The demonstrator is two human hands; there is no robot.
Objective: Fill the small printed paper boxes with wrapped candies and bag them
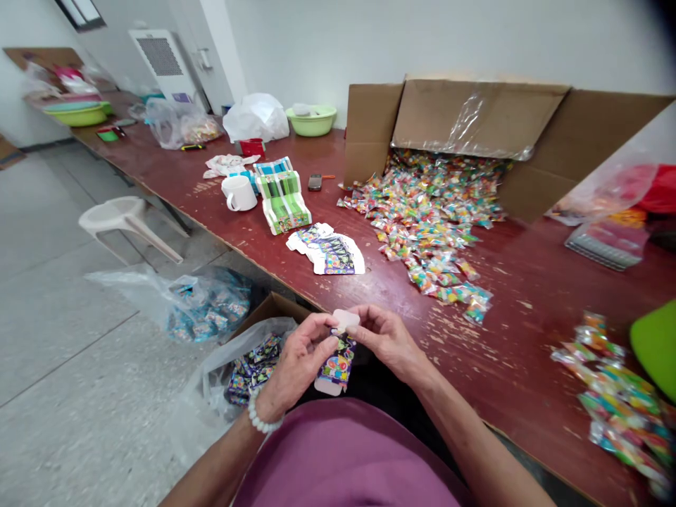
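Both hands grip a small printed candy box (336, 366) in front of my body, its white end flaps sticking out at top and bottom. My left hand (301, 362) is closed on its left side, thumb across the front. At the upper flap, my right hand (388, 341) pinches the box with thumb and fingers. Whether anything is inside the box cannot be seen. Just beyond on the table lies a fanned stack of flat printed boxes (338, 255). A large heap of wrapped candy packets (427, 229) spills out of a cardboard carton (475, 116).
Below the table edge, a plastic bag (205, 387) holds several printed boxes, beside another bag of blue packets (211, 306). A white mug (239, 193), green printed cartons (285, 201) and a phone (315, 182) stand on the red table (507, 331). More candy packets (623, 394) lie right.
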